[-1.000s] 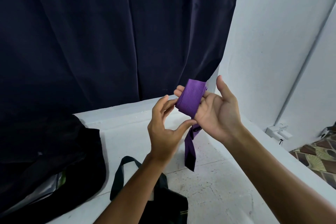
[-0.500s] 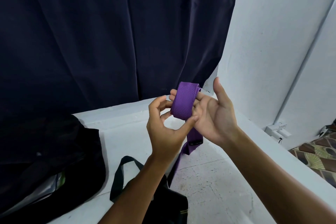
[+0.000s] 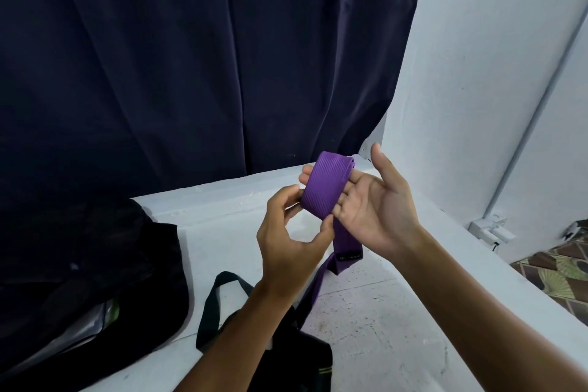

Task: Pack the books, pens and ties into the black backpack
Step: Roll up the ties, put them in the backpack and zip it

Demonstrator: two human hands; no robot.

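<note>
A purple tie (image 3: 327, 188) is wound round the straight fingers of my right hand (image 3: 372, 204), held palm up above the white surface. My left hand (image 3: 289, 242) pinches the tie's lower edge between thumb and fingers. The tie's loose tail (image 3: 345, 251) hangs down below the hands toward my left forearm. The black backpack (image 3: 95, 270) lies at the left with its mouth open, something pale and glossy showing inside. A second dark tie or strap (image 3: 222, 296) loops on the surface beneath my left arm.
A dark curtain (image 3: 191, 57) hangs behind the white ledge (image 3: 366, 328). A white wall with a pipe (image 3: 534, 111) stands at the right. A patterned floor (image 3: 560, 274) shows beyond the ledge's right edge.
The tie has been wound further round my right fingers. Its hanging tail has shifted lower and to the right. Both hands stay close together.
</note>
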